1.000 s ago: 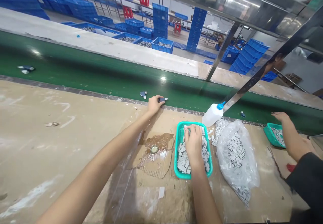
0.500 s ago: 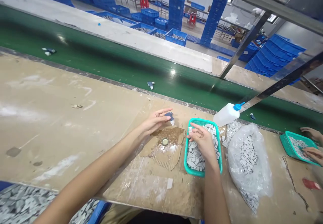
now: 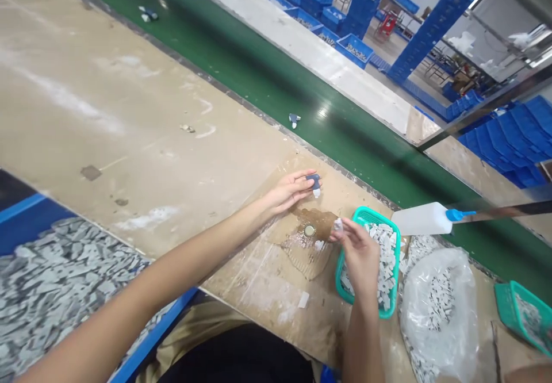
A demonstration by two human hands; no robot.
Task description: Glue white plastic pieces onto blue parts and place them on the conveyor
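Note:
My left hand (image 3: 295, 190) pinches a dark blue piece (image 3: 313, 181) with a white tip, above the tan table. Between the thumb and fingers of my right hand (image 3: 360, 245) is a small white piece (image 3: 338, 225), held at the left edge of a green basket (image 3: 397, 279). Many white pieces lie in that basket. Below and between the hands, a wet brown cardboard scrap (image 3: 317, 262) carries a round cap (image 3: 309, 230).
A white bottle (image 3: 420, 219) with a blue nozzle and a clear bag of pieces (image 3: 440, 308) are right of the basket. Beyond runs a green belt (image 3: 241, 75) with a blue-and-white piece (image 3: 294, 120). A blue bin (image 3: 161, 328) of pieces stands lower left.
The view has turned and shifted. My right hand has come away from above the basket toward the cardboard, a white piece in its fingers. My left hand still holds the dark blue piece.

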